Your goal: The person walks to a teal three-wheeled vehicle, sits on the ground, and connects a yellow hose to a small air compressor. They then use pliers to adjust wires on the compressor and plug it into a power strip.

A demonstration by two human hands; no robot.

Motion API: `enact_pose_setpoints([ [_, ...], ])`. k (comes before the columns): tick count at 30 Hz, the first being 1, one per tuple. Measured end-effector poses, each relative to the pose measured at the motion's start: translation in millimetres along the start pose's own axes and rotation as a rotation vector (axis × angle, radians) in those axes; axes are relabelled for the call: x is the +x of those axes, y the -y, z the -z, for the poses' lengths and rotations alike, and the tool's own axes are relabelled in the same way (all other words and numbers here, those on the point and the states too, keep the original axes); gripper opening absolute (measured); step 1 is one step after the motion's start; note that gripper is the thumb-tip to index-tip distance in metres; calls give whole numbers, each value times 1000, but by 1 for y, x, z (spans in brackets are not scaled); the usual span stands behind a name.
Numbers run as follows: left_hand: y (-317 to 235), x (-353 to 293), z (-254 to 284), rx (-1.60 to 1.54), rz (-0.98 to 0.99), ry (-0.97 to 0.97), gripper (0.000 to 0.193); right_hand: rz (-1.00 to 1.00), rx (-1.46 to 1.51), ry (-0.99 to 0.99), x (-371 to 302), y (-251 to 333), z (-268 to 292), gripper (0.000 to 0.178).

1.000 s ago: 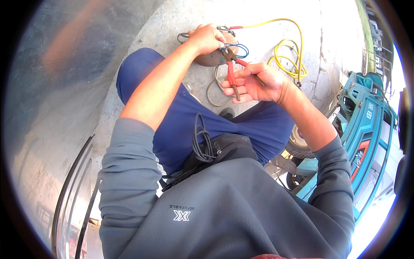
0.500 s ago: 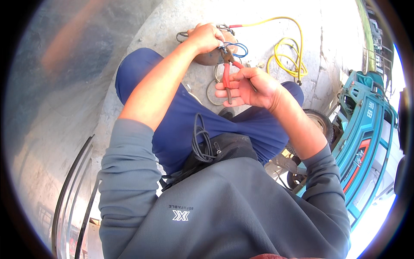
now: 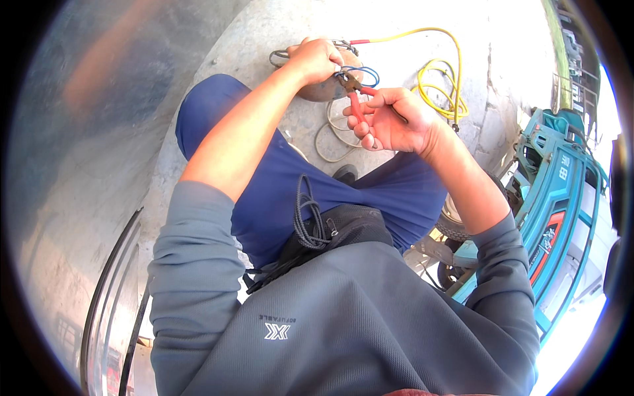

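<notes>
Pliers with red handles (image 3: 357, 107) are in my right hand (image 3: 399, 119), whose fingers curl round the grips. Their dark metal jaws meet a blue wire (image 3: 367, 72) close to my left fingertips. My left hand (image 3: 316, 61) is closed on this wire, which loops out to the right. Below that hand sits a rounded, rusty brown metal object (image 3: 321, 90), its upper part mostly covered by my hand. Dark cable (image 3: 278, 57) comes out at the hand's left side. Whether the jaws are cutting or only touching the wire cannot be made out.
A yellow hose or cable (image 3: 439, 92) lies coiled on the pale concrete to the right. Thin pale wire (image 3: 330, 148) loops on the ground between my knees. At the right stands a teal vehicle (image 3: 561, 204) with a wheel. Dark curved rails (image 3: 105, 290) rise at lower left.
My right hand has moved slightly up and right, and its fingers have folded in from extended to curled round the plier handles. The left hand has barely moved.
</notes>
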State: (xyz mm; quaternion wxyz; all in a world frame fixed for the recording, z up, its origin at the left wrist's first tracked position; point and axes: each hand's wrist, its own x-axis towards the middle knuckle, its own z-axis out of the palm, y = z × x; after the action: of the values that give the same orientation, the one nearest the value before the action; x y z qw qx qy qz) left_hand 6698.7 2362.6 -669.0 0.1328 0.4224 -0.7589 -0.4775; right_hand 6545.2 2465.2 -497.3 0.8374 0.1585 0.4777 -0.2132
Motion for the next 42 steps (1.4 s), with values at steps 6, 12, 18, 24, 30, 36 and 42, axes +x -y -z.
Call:
enact_pose_setpoints([
  [6,2,-1,-2,-14,-1,2,13,-184,-251,-147,-11,33,-11,19],
  [12,0,-4,-5,-48,-30,-48,12,-387,-933,-450,-4,67,-50,13],
  [18,0,-2,-3,-62,-2,-28,12,-583,-1540,-731,24,72,-94,8],
  [24,6,7,-7,-56,31,46,14,-485,-2397,-805,2,19,-134,31],
  [30,-4,9,4,-5,71,113,15,-191,-2635,-722,-14,20,-60,25],
  [36,14,18,1,-157,-26,166,18,126,-1469,-519,-14,-41,38,23],
  [42,3,8,11,-15,-86,117,17,323,-404,-113,22,-83,54,45],
])
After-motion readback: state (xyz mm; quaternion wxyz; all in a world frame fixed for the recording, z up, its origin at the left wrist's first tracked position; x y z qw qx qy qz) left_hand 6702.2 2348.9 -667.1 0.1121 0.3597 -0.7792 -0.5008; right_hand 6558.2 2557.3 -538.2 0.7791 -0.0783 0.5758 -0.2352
